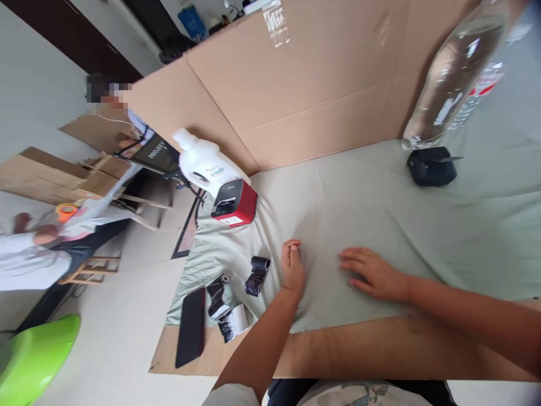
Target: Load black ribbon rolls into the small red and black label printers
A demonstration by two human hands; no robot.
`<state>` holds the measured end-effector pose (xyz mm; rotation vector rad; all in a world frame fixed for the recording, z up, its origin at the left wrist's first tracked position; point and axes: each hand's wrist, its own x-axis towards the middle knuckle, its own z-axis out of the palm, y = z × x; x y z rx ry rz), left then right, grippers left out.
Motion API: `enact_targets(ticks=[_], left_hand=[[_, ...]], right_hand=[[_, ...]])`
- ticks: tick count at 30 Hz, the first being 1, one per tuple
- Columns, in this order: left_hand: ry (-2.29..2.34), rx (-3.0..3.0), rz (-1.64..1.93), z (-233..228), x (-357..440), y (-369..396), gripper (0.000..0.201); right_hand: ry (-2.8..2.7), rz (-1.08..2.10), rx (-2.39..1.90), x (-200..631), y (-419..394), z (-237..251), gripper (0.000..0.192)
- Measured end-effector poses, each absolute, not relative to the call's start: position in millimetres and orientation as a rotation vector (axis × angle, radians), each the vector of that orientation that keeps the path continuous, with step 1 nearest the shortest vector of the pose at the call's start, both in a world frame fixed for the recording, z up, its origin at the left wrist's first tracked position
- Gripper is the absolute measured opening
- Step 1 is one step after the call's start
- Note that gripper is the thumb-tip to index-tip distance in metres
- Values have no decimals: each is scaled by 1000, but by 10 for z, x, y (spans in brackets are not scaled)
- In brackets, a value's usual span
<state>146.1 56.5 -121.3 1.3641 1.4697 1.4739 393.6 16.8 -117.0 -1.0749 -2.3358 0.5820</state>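
My left hand (293,266) rests on its side on the pale green cloth (346,197), fingers curled in loosely and nothing visible in them. To its right, my right hand (374,274) lies palm down over the cloth with fingers stretched out, slightly blurred and empty. Nearest my left hand is a small dark roll of film or ribbon (257,275), partly unwound. Farther left lie a second dark roll (218,293) and a white roll (240,319) with a black-and-white printed strip. Beyond them stands a red and black label-printer-like box (235,203).
A black phone (190,327) lies at the table's left front corner. Behind the red box leans a white detergent bottle (211,163). A large clear bottle (456,73) and a black tape-dispenser-like object (431,166) stand back right. Cardboard (321,73) walls the rear. A person (38,254) sits left.
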Motion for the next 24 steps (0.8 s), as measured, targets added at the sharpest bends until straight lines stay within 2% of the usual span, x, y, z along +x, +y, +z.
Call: enact_targets(ticks=[4,7,9,12,18,22,24], left_hand=[[1422,1485,1363,-1193,1449,628,36],[1407,1566,1282,-1163,1483,635,33],[1403,1589,1242,-1144,1490,628,29],[1399,1616,1215,-1134,1483,626,26],[1346,1715,1251,-1146,1491,600,24],[1183,1706,1222,-1127,1532,520,26],[1044,1578,1155,-1118,1564,482,38]], right_hand=[[-1957,116,-1667,4710,965,-890,41],[-1654,-152,-2069,5293,1527,-563,67],[-1490,-65,-2300,5556,1734,-410,82],[-1235,267,-2471,5705,1817,-352,95],[-1259,378,-2300,5321,1613,-488,93],[-1549,495,-1918,4652,1271,-496,86],[-1675,560,-1703,4231,1031,-504,83]])
